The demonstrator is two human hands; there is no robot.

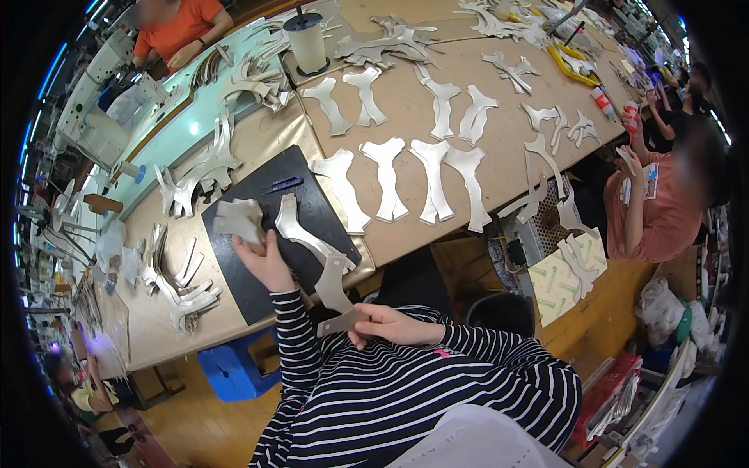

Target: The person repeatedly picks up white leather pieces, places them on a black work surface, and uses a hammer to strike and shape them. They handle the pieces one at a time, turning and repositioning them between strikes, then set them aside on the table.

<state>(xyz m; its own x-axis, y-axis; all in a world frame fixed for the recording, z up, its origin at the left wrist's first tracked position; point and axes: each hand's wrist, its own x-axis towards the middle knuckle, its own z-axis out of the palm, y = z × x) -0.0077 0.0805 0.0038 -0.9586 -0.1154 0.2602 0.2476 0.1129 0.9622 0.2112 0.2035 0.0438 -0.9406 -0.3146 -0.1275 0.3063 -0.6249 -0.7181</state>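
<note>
My left hand (pixel 267 264) is raised over the black mat (pixel 242 277), its fingers closed on a pale cut piece (pixel 240 218) that is slightly blurred. Close to my chest, my right hand (pixel 394 324) pinches a grey-beige curved cut piece (pixel 334 287) by its lower end; small holes show in it. A long curved white piece (pixel 292 222) lies on the mat between the hands, its near end meeting the piece in my right hand. Beyond it rests a small dark blue tool (pixel 282 185), perhaps thread snips.
White forked pieces (pixel 384 175) lie in rows on the brown tabletop (pixel 359 148). Stacks of similar pieces (pixel 183 288) sit left. A lidded container (pixel 306 45), a sewing machine (pixel 97 97) and a blue stool (pixel 234 366) stand around. Co-workers sit far left and right (pixel 655 195).
</note>
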